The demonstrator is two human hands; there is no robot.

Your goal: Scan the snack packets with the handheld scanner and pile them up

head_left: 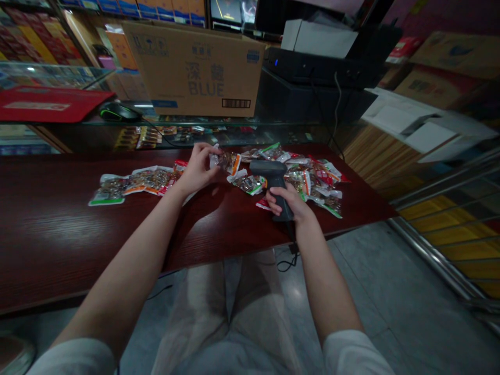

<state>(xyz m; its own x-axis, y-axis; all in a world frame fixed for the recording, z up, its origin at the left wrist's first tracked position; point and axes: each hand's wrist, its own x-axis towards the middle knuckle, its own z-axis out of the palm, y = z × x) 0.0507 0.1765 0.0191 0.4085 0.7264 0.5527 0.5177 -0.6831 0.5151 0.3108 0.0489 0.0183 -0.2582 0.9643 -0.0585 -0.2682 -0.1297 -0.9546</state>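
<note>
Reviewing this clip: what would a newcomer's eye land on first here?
The hands stand out first: the right hand grips a dark handheld barcode scanner, and the left hand pinches a small snack packet to its left. Many more packets lie scattered on the dark red wooden counter. Beyond them, a large cardboard box shows the printed word BLUE.

Left forearm [128,271] and right forearm [324,281] angling up from the bottom of the frame; left grip [198,169] pinched near centre, right grip [287,202] curled shut just right of centre.
</note>
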